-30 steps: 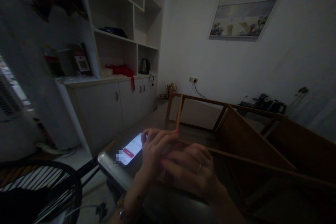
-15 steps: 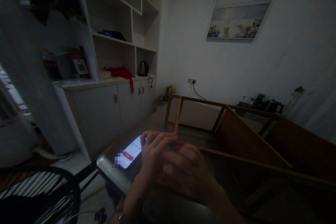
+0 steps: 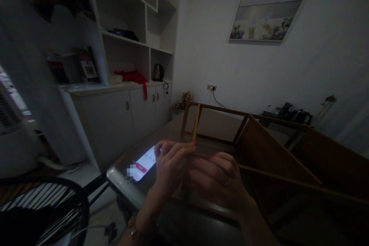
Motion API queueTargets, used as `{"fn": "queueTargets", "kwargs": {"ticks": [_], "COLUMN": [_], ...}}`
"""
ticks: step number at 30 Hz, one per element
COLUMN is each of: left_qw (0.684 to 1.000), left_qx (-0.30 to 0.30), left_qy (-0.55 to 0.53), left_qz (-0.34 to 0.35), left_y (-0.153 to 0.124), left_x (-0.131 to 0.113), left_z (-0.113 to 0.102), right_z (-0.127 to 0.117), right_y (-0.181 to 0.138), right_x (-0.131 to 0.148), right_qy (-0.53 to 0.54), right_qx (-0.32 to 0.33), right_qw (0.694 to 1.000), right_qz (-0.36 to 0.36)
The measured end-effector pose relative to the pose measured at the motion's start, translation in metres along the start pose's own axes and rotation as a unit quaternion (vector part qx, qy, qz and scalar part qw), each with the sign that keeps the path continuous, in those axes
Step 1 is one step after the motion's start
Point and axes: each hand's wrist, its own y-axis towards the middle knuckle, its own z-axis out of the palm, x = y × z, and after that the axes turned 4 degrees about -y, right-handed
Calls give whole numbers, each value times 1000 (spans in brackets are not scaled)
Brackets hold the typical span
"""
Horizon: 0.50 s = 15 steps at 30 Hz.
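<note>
A brown wooden frame [image 3: 271, 138], like a small shelf rack, lies on its side on the dark tabletop [image 3: 170, 128]. At its near left corner my left hand [image 3: 173, 161] is closed, its bent fingers over the wood. My right hand [image 3: 219, 178] is right beside it, with fingers curled and partly blurred along the near rail. Whatever lies between the right fingertips is hidden by the hands. Left of my left hand, a lit phone [image 3: 144, 165] lies on the table, its screen showing a red button.
A black-barred chair [image 3: 43, 200] stands at the lower left. Behind are a white cabinet [image 3: 108, 123] with shelves, a kettle [image 3: 158, 72] and a red cloth [image 3: 132, 77]. Black appliances [image 3: 300, 116] sit by the wall at right. The table's metal-coloured edge [image 3: 123, 188] runs at the near left.
My right hand has moved right and slightly up, away from my left hand, its fingers still curled. My left hand stays at the frame's corner. The view has shifted slightly.
</note>
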Motion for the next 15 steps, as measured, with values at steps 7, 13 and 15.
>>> {"fn": "queueTargets", "kwargs": {"ticks": [7,13,15], "left_qw": [1000,999,1000], "left_qx": [10,33,26], "left_qy": [-2,-6,-5], "left_qz": [16,6,6], "left_y": [1,-1,-2], "left_x": [0,1,1], "left_z": [-3,-6,-5], "right_z": [0,12,15], "right_y": [7,7,5], "right_x": [8,25,27], "right_qy": [44,118,124], "right_qx": [-11,25,23], "right_qw": [998,987,986], "right_qz": [54,104,112]}}
